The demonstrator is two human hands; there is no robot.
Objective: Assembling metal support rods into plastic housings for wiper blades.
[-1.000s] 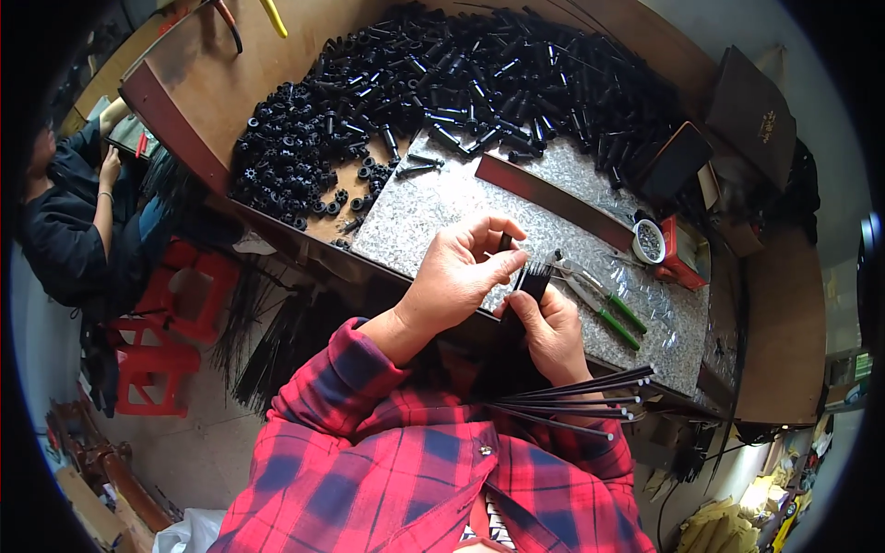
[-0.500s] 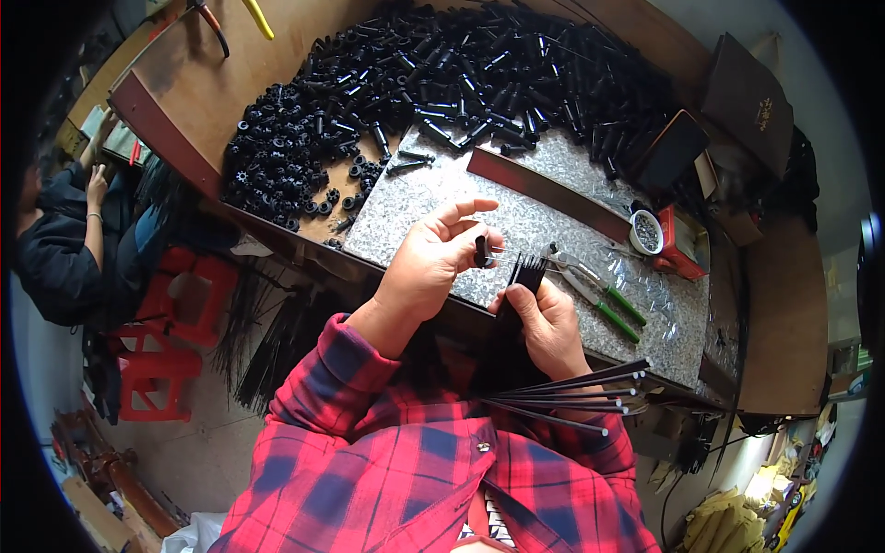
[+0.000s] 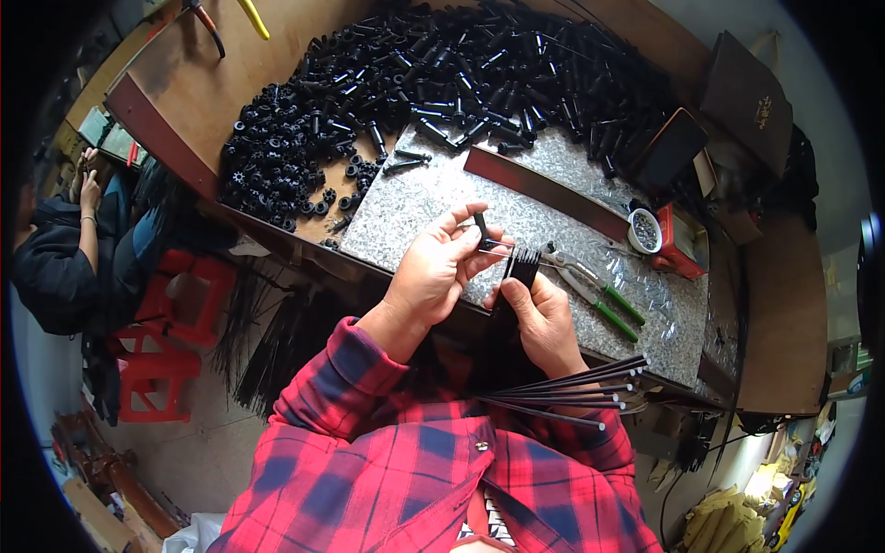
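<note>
My left hand point(image 3: 430, 269) is above the front edge of a speckled stone slab point(image 3: 396, 217). Its thumb and fingers pinch a small black plastic piece point(image 3: 481, 228), from which thin, light wires run toward the right hand. Closed around a bundle of thin black rods point(image 3: 523, 267), my right hand point(image 3: 546, 324) has its thumb pressed on the front of them. The rods' upper ends stand in a row above the thumb. Other long black rods point(image 3: 572, 394) with pale tips fan out below my right wrist. Green-handled pliers point(image 3: 613, 313) lie just right of the right hand.
A big heap of black plastic tubes and caps point(image 3: 442, 74) covers the back. A flat metal bar point(image 3: 544, 192) lies across the slab, near a white cup point(image 3: 645, 232) of small parts and a red box point(image 3: 680, 247). Red stools point(image 3: 157, 382) and a seated person point(image 3: 64, 240) are at left.
The black piece in my left hand has risen slightly and turned upright, and more of the left fingers reach toward the rods. My right hand keeps its hold, shifted slightly.
</note>
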